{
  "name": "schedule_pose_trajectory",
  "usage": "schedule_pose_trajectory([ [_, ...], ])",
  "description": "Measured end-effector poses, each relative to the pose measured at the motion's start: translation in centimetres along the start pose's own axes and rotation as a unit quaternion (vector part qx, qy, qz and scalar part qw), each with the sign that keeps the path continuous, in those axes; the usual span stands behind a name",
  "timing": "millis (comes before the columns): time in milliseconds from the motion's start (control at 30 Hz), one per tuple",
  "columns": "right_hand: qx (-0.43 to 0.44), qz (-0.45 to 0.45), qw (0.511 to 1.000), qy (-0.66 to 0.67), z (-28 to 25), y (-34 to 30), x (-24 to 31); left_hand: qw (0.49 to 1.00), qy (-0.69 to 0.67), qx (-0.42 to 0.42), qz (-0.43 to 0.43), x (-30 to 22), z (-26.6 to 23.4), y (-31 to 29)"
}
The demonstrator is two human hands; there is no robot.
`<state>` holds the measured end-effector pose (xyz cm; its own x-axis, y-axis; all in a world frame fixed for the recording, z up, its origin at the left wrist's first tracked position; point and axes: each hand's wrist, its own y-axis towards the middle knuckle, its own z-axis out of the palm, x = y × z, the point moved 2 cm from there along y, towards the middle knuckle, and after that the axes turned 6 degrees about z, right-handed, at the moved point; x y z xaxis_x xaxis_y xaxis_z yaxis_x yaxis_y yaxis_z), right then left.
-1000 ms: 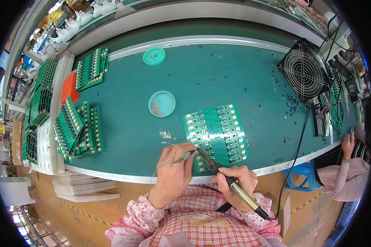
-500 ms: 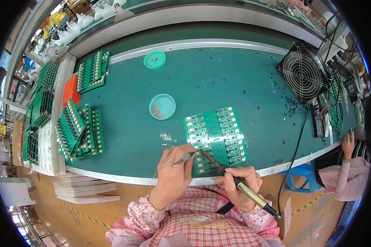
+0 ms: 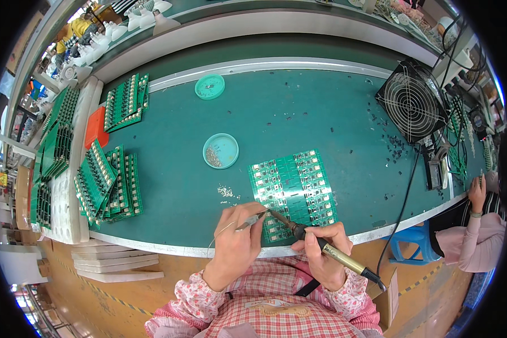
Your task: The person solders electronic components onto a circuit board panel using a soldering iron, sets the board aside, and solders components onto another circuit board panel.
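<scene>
A green circuit board panel [image 3: 290, 194] with rows of small parts lies on the bench before me. My right hand [image 3: 328, 250] is wrapped round a soldering iron [image 3: 343, 259], whose tip reaches the panel's left rows. Closed over the panel's lower left part, my left hand [image 3: 236, 231] grips metal tweezers [image 3: 250, 220] that point at the iron's tip. A thin wire [image 3: 213, 241] loops out from this same hand. Whether the tweezers hold a part is too small to tell. Beside the panel sits a little pile of tiny pale parts [image 3: 225, 192].
Two round green dishes [image 3: 235, 151] hold small parts. Stacked boards [image 3: 110, 183] and a red tray [image 3: 96, 127] stand at left. A black fan [image 3: 412, 102], the iron's cord [image 3: 403, 219] and scattered black pieces [image 3: 397, 146] are at right. Another person's hand [image 3: 477, 191] shows far right.
The whole view has shifted slightly. The iron's tip and the tweezers have moved a little to the left over the panel, still close together. Both hands keep their grips.
</scene>
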<state>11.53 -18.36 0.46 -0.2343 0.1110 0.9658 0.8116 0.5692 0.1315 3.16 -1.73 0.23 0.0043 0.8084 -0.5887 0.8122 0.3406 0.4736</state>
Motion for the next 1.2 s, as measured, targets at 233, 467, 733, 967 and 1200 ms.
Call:
schedule_pose_trajectory([
  [233,-0.008,-0.030,0.998,-0.046,0.9,-0.3,1.6,1.000,-0.003,0.001,0.004,0.1,-0.1,0.0],
  [467,0.025,-0.167,0.965,-0.202,1.4,1.0,3.9,1.000,0.000,0.001,0.002,0.1,-0.1,0.0],
  [733,-0.081,-0.187,0.969,-0.143,-1.2,0.1,0.9,1.000,-0.001,0.009,0.003,-0.1,-0.1,0.1],
  [967,-0.051,-0.102,0.928,-0.356,-0.4,0.5,0.1,1.000,0.006,0.017,0.001,0.0,-0.4,0.1],
  [1200,-0.054,-0.086,0.938,-0.333,0.2,1.8,-0.3,0.995,-0.009,-0.052,-0.082,1.9,-2.7,-0.5],
])
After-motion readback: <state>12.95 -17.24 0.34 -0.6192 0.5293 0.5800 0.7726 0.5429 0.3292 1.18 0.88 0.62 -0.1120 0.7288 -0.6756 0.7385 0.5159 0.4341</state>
